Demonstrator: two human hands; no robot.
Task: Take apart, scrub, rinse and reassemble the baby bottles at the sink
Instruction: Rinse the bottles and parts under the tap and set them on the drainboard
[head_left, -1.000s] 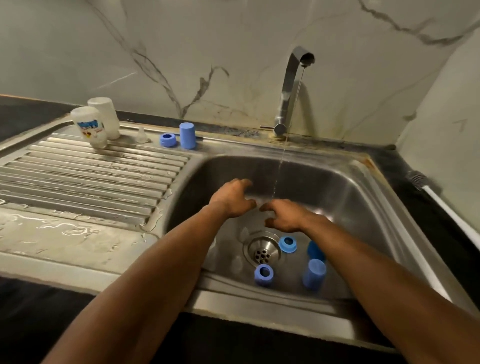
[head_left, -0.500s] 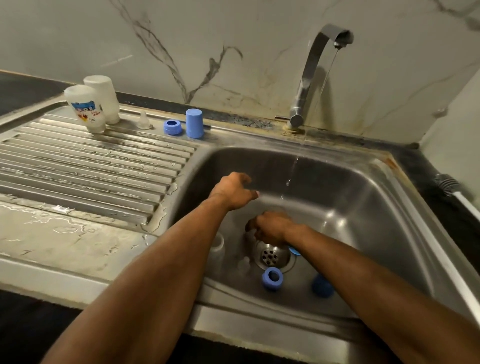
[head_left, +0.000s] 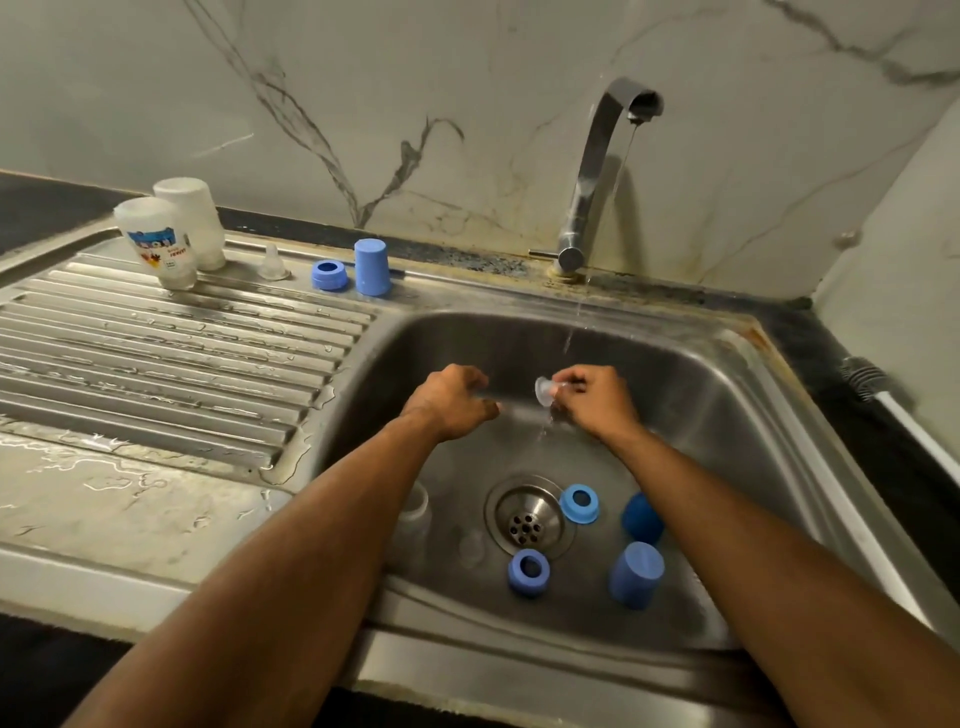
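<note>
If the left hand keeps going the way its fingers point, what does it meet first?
Probably the clear teat pinched by the right hand, just right of the left hand; depth is unclear.

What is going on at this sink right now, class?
A person is washing baby-bottle parts. The right hand pinches a clear teat under the thin stream from the tap, while the left hand hovers beside it, holding nothing. Blue rings and caps lie in the sink near the drain. Two bottles stand upside down on the draining board.
</note>
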